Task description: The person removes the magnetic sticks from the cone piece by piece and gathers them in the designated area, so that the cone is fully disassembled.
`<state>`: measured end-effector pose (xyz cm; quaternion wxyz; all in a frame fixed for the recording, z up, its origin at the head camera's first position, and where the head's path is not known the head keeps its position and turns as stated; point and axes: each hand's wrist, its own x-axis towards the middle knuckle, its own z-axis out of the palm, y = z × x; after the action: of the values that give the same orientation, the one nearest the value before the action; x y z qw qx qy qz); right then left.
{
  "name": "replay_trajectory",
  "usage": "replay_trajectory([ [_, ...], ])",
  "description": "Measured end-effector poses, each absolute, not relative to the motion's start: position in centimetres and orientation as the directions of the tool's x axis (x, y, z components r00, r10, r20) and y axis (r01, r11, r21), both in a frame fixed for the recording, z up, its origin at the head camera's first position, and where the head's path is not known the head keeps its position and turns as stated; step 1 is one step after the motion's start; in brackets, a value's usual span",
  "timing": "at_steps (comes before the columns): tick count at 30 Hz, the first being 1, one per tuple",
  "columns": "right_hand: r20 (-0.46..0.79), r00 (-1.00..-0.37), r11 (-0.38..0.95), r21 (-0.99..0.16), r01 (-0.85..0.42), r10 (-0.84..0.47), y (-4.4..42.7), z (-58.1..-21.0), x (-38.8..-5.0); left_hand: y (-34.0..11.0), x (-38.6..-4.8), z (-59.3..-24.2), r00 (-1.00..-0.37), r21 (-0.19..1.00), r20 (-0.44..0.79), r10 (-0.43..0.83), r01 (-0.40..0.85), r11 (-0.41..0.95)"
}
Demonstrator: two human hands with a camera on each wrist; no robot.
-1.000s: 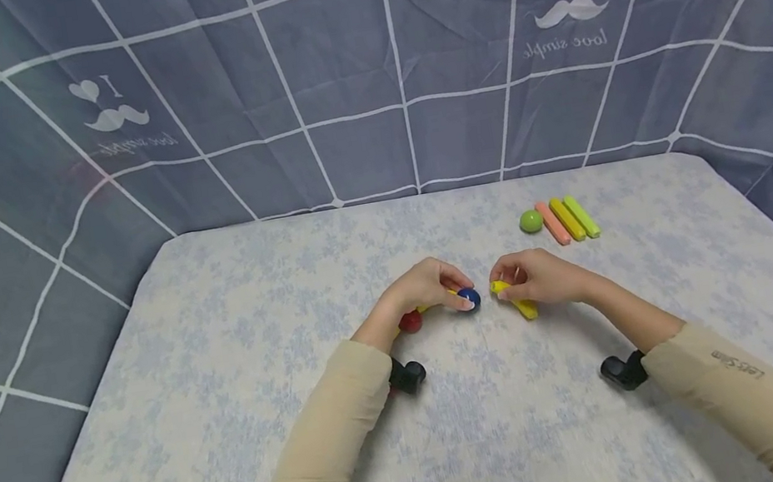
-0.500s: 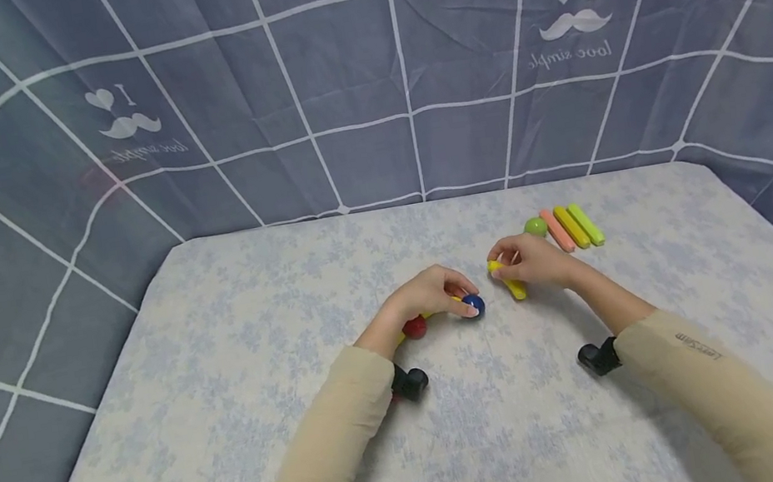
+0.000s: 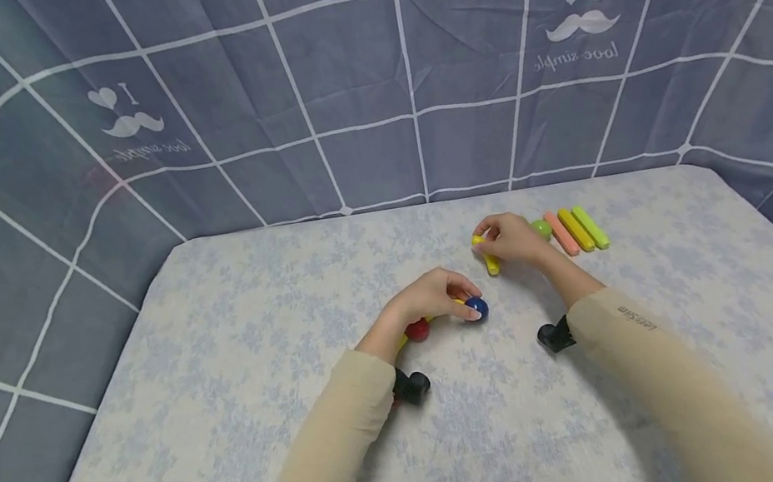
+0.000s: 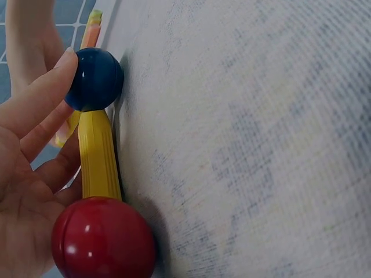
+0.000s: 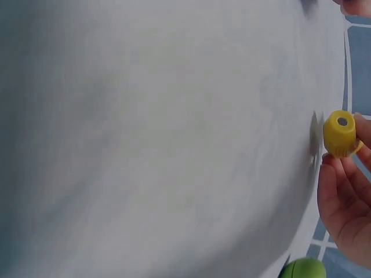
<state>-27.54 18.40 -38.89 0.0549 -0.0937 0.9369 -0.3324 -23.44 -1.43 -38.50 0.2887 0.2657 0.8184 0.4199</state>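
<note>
My left hand (image 3: 429,297) pinches a blue ball (image 4: 95,78) between thumb and fingers, low over the table. Joined to that ball in the left wrist view is a ridged yellow rod (image 4: 98,153), with a glossy red ball (image 4: 104,240) at its other end. Another yellowish rod (image 3: 401,343) runs from the red ball back under my left wrist, which hides most of it. Farther back, my right hand (image 3: 514,239) holds a separate yellow rod (image 3: 492,265) by fingertips and thumb. Its end, seen in the right wrist view, has a small grey metal disc (image 5: 342,121).
Beside my right hand a green ball (image 3: 542,230) rests on the table. To its right lie a salmon rod (image 3: 562,234), a yellow rod (image 3: 576,230) and a lime rod (image 3: 591,227) in a row. A grey-blue curtain (image 3: 374,163) stands behind the patterned tablecloth (image 3: 288,290).
My right hand has moved away from me and to the left with the yellow rod, past the blue ball. The left hand keeps its hold on the blue ball, almost unmoved.
</note>
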Motion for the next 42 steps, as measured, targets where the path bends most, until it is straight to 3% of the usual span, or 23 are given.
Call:
replay_trajectory([
  [18, -0.050, -0.997, 0.786, -0.619, -0.012, -0.054, 16.3, -39.8, -29.5, -1.4, -23.3, -37.8, -0.670, 0.804, -0.256, 0.697, 0.253, 0.538],
  [34, -0.089, -0.988, 0.768, -0.639, -0.039, -0.124, 17.4, -39.5, -29.0, -1.2, -23.3, -37.7, -0.697, 0.791, -0.300, 0.652, 0.200, 0.578],
  [42, -0.105, -0.982, 0.709, -0.704, -0.037, -0.155, 18.4, -39.6, -27.3, -1.6, -23.3, -37.6, -0.705, 0.788, -0.304, 0.641, 0.192, 0.585],
])
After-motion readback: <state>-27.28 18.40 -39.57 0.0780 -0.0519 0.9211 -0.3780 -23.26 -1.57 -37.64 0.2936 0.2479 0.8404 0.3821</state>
